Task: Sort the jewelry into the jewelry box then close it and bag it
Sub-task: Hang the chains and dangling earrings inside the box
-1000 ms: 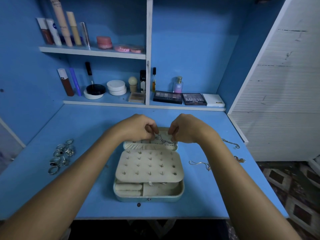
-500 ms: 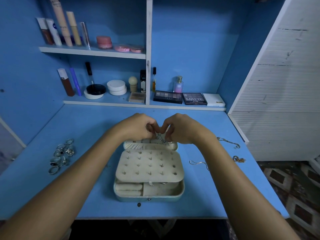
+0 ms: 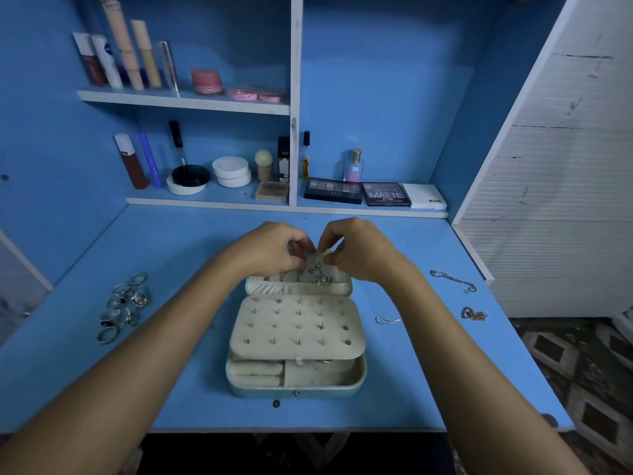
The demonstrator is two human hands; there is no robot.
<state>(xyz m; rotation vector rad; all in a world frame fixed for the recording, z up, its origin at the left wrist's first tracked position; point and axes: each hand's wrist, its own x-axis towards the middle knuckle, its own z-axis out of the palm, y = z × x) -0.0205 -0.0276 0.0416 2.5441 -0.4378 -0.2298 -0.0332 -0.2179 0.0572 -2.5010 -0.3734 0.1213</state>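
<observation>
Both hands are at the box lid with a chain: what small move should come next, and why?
Probably hook the chain in the lid and let go. Both the left hand and right hand pinch at its top there, and its pendant already hangs against the lid. The rings still wait on the desk.

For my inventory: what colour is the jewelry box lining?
Cream, seen in the head view on the jewelry box.
</observation>
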